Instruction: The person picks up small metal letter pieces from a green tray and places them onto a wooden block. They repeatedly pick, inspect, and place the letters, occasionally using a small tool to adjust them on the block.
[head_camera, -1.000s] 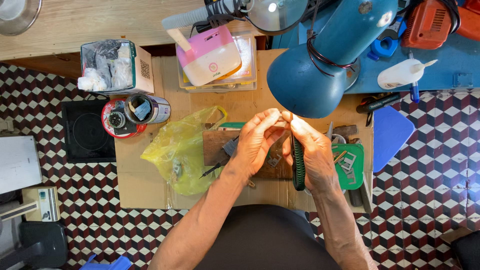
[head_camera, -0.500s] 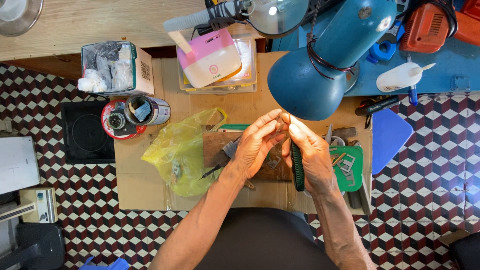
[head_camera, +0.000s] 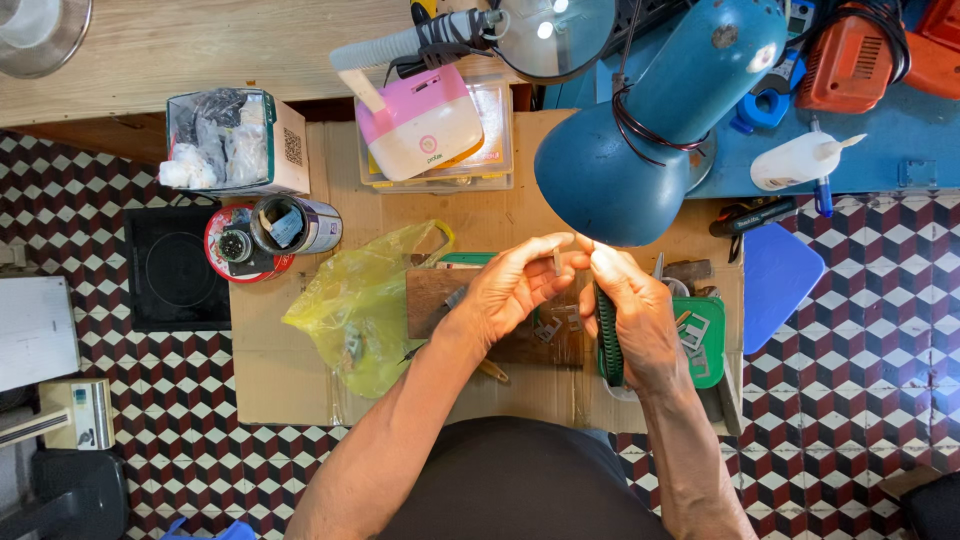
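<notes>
Little has shifted since a second ago: both hands stay raised together under the blue lamp (head_camera: 640, 150).

Left hand (head_camera: 510, 290): fingers curled, pinching a small metal pin (head_camera: 557, 262) at the fingertips.

Right hand (head_camera: 635, 320): closed around a green ribbed tool handle (head_camera: 608, 340), thumb toward the pin.

Step, as I judge it: fitting the small part to the tool; next needs steady alignment.

Containers: yellow plastic bag (head_camera: 365, 310), small parts inside; round tin (head_camera: 295, 225), odds and ends; open box (head_camera: 235, 140), crumpled wrappings; green tray (head_camera: 705, 340), metal bits.
</notes>
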